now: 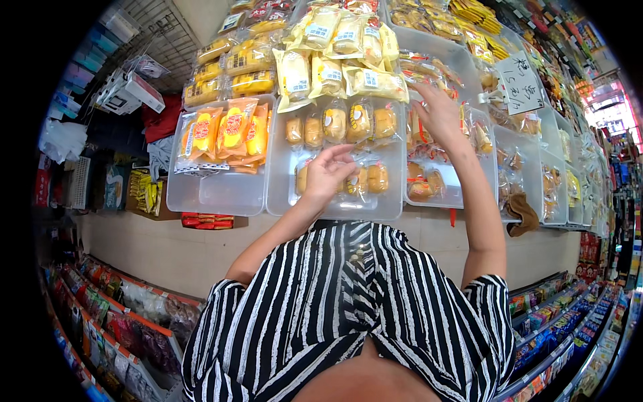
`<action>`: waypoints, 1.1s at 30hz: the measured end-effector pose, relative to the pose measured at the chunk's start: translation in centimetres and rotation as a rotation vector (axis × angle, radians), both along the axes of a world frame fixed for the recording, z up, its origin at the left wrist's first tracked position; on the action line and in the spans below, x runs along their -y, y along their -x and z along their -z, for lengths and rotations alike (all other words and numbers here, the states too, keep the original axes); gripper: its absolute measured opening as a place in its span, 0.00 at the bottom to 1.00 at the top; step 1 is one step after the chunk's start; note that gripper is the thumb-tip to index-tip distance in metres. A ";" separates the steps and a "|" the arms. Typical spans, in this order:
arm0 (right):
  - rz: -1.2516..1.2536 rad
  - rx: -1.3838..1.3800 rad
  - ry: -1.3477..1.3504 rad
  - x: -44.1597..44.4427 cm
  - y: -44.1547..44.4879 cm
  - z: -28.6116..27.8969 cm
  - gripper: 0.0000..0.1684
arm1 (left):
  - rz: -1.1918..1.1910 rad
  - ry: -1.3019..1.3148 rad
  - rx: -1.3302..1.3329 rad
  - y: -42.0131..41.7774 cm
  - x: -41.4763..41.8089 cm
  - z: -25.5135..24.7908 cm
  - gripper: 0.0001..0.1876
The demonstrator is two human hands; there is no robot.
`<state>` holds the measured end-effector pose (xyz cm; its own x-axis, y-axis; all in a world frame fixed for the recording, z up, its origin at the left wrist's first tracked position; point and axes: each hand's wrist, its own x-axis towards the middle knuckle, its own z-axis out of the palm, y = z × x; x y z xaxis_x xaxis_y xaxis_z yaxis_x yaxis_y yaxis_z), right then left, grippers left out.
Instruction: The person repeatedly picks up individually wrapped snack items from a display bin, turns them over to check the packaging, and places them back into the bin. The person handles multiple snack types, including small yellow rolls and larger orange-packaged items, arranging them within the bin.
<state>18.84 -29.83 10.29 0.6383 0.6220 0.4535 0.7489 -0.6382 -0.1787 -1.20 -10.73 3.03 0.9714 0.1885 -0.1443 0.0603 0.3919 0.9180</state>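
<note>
My left hand [330,173] is over the front of a translucent plastic bin [279,201], its fingers loosely curled and nothing visible in them. Beneath and beside it lie small bread rolls in clear wrappers [378,178], partly hidden by the hand. A second row of wrapped rolls [346,122] sits behind it. My right hand [439,113] reaches over the neighbouring bin [452,193], thumb and fingers apart. Wrapped breads with red print [421,188] lie in that bin. Whether the right fingertips touch a package cannot be told.
Cream-coloured bread packs [329,73] are heaped behind the middle bin. Orange-and-yellow packs [233,130] fill part of the left bin. A handwritten sign [519,83] is clipped at the right. A brown cloth [522,213] hangs over a bin edge. Snack shelves [135,321] stand behind me.
</note>
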 end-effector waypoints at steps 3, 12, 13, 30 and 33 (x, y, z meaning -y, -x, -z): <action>-0.073 -0.021 0.213 -3.4 -4.0 1.5 0.26 | 0.032 0.013 -0.025 0.7 -0.7 0.6 0.19; -0.121 -0.320 0.420 -6.0 -9.1 2.7 0.36 | -0.134 0.017 -0.058 3.9 -3.0 2.5 0.19; -0.133 -0.320 0.437 -6.0 -9.4 2.8 0.39 | -0.130 0.005 -0.058 4.0 -3.0 2.5 0.19; -0.126 -0.107 0.136 0.4 -5.1 -5.1 0.30 | -0.013 0.020 -0.093 2.9 -2.7 0.8 0.19; -0.129 -0.386 -0.109 1.9 -1.7 -5.7 0.32 | 0.066 0.043 -0.046 2.0 -1.8 -0.9 0.21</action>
